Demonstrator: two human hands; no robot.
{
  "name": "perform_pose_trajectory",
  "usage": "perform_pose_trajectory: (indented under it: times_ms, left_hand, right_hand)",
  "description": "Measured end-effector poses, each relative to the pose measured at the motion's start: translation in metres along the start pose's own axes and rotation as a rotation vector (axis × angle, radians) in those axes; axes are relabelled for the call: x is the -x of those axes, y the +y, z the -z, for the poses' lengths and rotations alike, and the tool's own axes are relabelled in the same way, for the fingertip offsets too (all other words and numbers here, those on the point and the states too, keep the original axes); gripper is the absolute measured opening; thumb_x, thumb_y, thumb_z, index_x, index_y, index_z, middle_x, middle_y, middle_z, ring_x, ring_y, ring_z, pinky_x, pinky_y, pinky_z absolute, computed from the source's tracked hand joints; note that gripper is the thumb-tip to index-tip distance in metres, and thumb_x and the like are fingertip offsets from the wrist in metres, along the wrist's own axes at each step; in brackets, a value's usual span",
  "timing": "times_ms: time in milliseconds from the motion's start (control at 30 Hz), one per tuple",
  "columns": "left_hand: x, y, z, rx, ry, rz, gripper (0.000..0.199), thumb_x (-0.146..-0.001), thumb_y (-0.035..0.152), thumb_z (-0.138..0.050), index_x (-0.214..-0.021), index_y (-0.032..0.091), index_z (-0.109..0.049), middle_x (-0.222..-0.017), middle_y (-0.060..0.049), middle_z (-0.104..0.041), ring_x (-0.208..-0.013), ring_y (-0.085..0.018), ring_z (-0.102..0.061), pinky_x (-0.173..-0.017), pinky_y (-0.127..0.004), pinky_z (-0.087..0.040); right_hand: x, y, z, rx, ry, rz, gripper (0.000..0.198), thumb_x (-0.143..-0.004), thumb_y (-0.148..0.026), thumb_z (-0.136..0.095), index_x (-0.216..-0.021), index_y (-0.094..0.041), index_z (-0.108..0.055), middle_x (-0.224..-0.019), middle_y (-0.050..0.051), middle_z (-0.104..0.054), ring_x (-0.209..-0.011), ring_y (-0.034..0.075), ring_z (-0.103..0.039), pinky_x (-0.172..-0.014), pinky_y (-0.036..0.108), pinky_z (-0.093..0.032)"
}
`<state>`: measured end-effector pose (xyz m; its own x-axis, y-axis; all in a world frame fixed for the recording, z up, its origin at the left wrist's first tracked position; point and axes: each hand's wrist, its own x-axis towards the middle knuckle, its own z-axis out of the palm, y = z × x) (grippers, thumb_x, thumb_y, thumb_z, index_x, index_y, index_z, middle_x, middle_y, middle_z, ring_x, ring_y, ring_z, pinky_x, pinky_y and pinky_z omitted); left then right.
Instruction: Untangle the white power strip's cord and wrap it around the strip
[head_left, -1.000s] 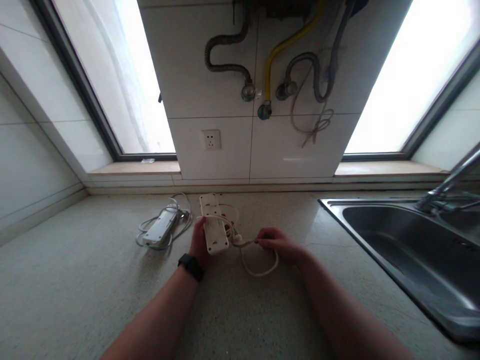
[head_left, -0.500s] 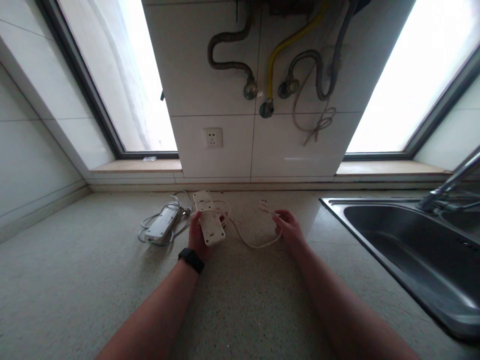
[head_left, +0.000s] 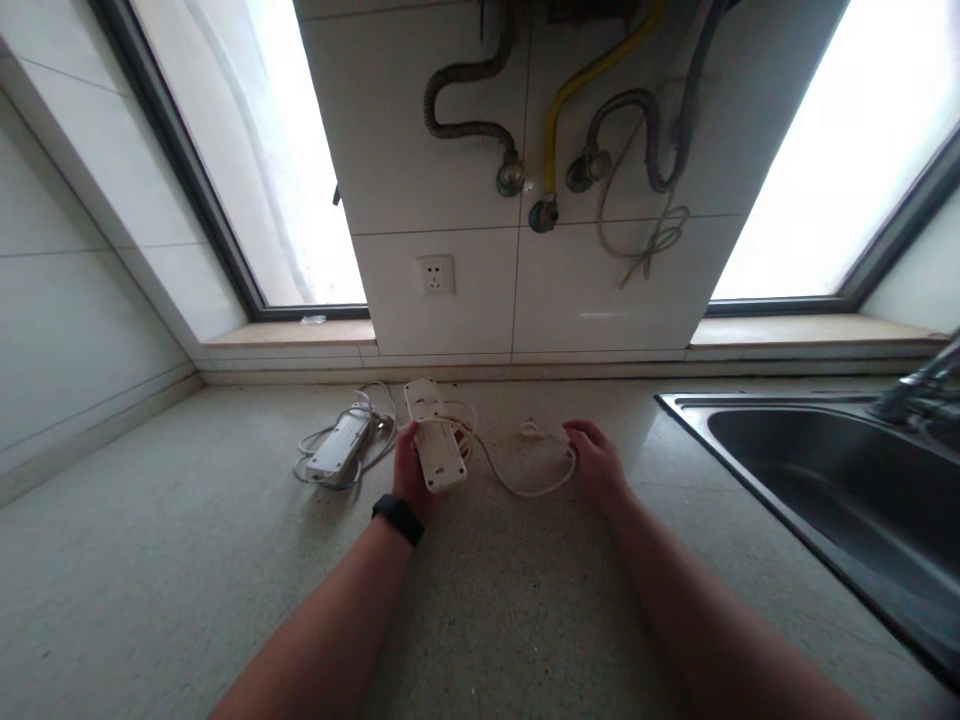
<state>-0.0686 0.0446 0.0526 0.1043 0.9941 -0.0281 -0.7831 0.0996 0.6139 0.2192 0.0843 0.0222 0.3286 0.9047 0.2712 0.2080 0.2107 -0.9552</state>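
Observation:
My left hand point(head_left: 410, 466), with a dark band on its wrist, is closed around a white power strip point(head_left: 441, 455) tilted above the counter, its screwed underside towards me. The strip's white cord point(head_left: 517, 491) wraps across it and loops over to the right. My right hand point(head_left: 598, 462) grips that cord between thumb and fingers near its plug end. The plug point(head_left: 531, 429) hangs to the left of these fingertips and looks blurred. A second power strip point(head_left: 341, 442), pale with its cord coiled round it, lies on the counter left of my left hand.
The speckled counter point(head_left: 480, 620) runs up to a tiled wall with a wall socket point(head_left: 436, 275). A steel sink point(head_left: 750, 450) with a tap point(head_left: 911, 390) is at the right. Hoses and a yellow gas pipe point(head_left: 553, 130) come down the wall.
The view has shifted slightly, so everything sits a little further right. The plug has swung lower beside my right hand. Both hands keep their holds.

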Motion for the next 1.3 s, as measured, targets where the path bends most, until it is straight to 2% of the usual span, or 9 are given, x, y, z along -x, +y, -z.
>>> perform_pose_trajectory:
  times_ms: [167, 267, 300, 367, 433, 600, 900, 1033, 1300]
  left_hand:
    - [0.002, -0.003, -0.004, -0.047, 0.016, 0.007, 0.051, -0.086, 0.051, -0.058, -0.114, 0.01, -0.069, -0.102, -0.016, -0.076, -0.09, -0.028, -0.073, -0.078, -0.04, -0.059]
    - [0.003, -0.005, -0.003, -0.067, 0.002, 0.054, 0.055, -0.086, 0.049, -0.057, -0.124, 0.01, -0.066, -0.101, -0.016, -0.076, -0.09, -0.03, -0.073, -0.08, -0.042, -0.058]
    - [0.003, -0.005, -0.002, -0.079, -0.009, 0.083, 0.058, -0.085, 0.049, -0.057, -0.126, 0.009, -0.064, -0.1, -0.017, -0.076, -0.091, -0.031, -0.073, -0.08, -0.043, -0.058]
    - [0.004, -0.006, 0.0, -0.105, -0.039, 0.143, 0.063, -0.084, 0.05, -0.057, -0.13, 0.007, -0.062, -0.099, -0.019, -0.076, -0.092, -0.032, -0.073, -0.079, -0.043, -0.057]
    - [0.005, -0.007, 0.001, -0.123, -0.077, 0.196, 0.066, -0.082, 0.049, -0.058, -0.132, 0.006, -0.061, -0.098, -0.02, -0.076, -0.091, -0.033, -0.073, -0.077, -0.043, -0.057]
    - [0.009, -0.009, 0.002, -0.121, -0.166, 0.284, 0.07, -0.08, 0.048, -0.059, -0.135, 0.005, -0.059, -0.098, -0.021, -0.076, -0.091, -0.035, -0.073, -0.076, -0.043, -0.055]
    - [0.006, -0.013, 0.01, -0.197, -0.182, 0.278, 0.073, -0.08, 0.054, -0.058, -0.134, 0.004, -0.06, -0.094, -0.022, -0.076, -0.088, -0.035, -0.073, -0.069, -0.039, -0.054]
    - [0.005, -0.013, 0.011, -0.212, -0.196, 0.282, 0.072, -0.081, 0.056, -0.058, -0.129, 0.003, -0.063, -0.089, -0.021, -0.076, -0.087, -0.035, -0.074, -0.066, -0.037, -0.054]
    - [0.008, -0.015, 0.008, -0.237, -0.231, 0.322, 0.071, -0.081, 0.058, -0.057, -0.125, 0.003, -0.065, -0.088, -0.02, -0.077, -0.084, -0.033, -0.074, -0.065, -0.036, -0.054]
  right_hand:
    - [0.01, -0.016, 0.007, 0.034, 0.109, 0.159, 0.027, -0.08, -0.042, -0.051, -0.091, -0.02, -0.063, -0.079, 0.003, -0.061, -0.073, 0.02, -0.054, -0.067, 0.032, -0.044]
    - [0.028, -0.037, 0.008, 0.196, 0.129, 0.465, 0.016, -0.086, -0.029, -0.049, -0.093, -0.021, -0.061, -0.09, 0.007, -0.062, -0.084, 0.022, -0.058, -0.079, 0.035, -0.047]
    - [0.035, -0.046, 0.008, 0.273, 0.064, 0.578, 0.016, -0.087, -0.025, -0.049, -0.095, -0.021, -0.062, -0.095, 0.009, -0.063, -0.088, 0.023, -0.059, -0.083, 0.037, -0.048]
    - [0.053, -0.063, 0.003, 0.455, -0.22, 0.771, 0.021, -0.087, -0.019, -0.051, -0.103, -0.021, -0.065, -0.105, 0.011, -0.065, -0.103, 0.025, -0.059, -0.093, 0.039, -0.047]
    - [0.071, -0.076, -0.005, 0.58, -0.393, 0.821, 0.029, -0.086, -0.014, -0.051, -0.109, -0.022, -0.066, -0.11, 0.011, -0.066, -0.108, 0.026, -0.058, -0.097, 0.041, -0.046]
    - [0.092, -0.071, -0.029, 0.65, -0.442, 0.661, 0.045, -0.085, -0.012, -0.051, -0.129, -0.02, -0.054, -0.129, 0.014, -0.06, -0.12, 0.028, -0.056, -0.1, 0.043, -0.047]
    - [0.06, -0.016, -0.044, 0.457, -0.385, 0.208, 0.056, -0.083, -0.016, -0.056, -0.138, -0.018, -0.043, -0.137, 0.017, -0.057, -0.123, 0.025, -0.06, -0.102, 0.042, -0.048]
    - [0.061, -0.022, -0.044, 0.515, -0.466, 0.234, 0.056, -0.086, -0.02, -0.058, -0.141, -0.019, -0.045, -0.133, 0.015, -0.064, -0.127, 0.028, -0.058, -0.106, 0.043, -0.044]
    - [0.069, -0.035, -0.041, 0.605, -0.55, 0.297, 0.038, -0.089, -0.025, -0.058, -0.127, -0.021, -0.056, -0.121, 0.012, -0.069, -0.114, 0.027, -0.063, -0.095, 0.037, -0.046]
